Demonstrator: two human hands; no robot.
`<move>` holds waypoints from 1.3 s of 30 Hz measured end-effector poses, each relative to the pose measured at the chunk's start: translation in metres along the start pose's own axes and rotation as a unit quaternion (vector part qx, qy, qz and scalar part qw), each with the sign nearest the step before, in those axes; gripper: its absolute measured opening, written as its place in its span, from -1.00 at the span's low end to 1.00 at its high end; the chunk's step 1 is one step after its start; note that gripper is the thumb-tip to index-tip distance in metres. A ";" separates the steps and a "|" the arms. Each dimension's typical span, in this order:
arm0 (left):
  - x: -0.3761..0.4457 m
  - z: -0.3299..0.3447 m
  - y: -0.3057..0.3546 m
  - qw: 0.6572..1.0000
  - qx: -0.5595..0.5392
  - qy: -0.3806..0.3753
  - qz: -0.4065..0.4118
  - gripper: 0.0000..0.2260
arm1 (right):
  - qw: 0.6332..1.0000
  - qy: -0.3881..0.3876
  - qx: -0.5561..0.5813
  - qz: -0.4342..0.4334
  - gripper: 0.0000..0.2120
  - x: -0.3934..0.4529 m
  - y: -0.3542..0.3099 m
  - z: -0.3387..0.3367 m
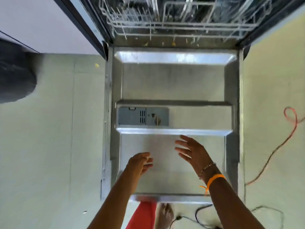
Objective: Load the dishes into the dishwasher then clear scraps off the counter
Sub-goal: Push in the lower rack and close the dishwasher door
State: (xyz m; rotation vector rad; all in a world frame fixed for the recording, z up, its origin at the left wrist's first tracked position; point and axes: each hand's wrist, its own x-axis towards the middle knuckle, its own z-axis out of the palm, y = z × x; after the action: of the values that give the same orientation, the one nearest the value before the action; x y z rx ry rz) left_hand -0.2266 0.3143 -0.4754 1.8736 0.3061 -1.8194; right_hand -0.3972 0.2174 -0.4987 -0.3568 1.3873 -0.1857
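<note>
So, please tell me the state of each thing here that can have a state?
Dishwasher door: fully open, lying flat.
Lower rack: pushed in, no dishes visible in the part shown.
Detergent lid: looks closed.
Left hand: open, holds nothing, above the door.
Right hand: open, fingers spread, holds nothing.
Red cord: loose on the floor.

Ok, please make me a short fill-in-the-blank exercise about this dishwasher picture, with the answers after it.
1. The dishwasher door is folded down and ____.
2. The orange band is on the wrist of the ____ hand.
3. The left hand and the right hand hover over the ____.
4. The red cord lies on the floor to the ____ of the door.

Missing words: open; right; door; right
</note>
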 end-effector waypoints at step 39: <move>-0.108 -0.006 -0.243 0.530 0.639 0.242 0.502 -0.55 | 0.855 0.127 0.502 0.026 -0.52 -0.159 0.196 -0.047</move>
State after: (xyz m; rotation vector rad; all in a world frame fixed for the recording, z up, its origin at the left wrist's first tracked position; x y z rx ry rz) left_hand -0.3500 0.5423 -0.4181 2.3386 -2.0479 -0.4176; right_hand -0.4871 0.4468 -0.4278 0.6018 1.3654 -0.8934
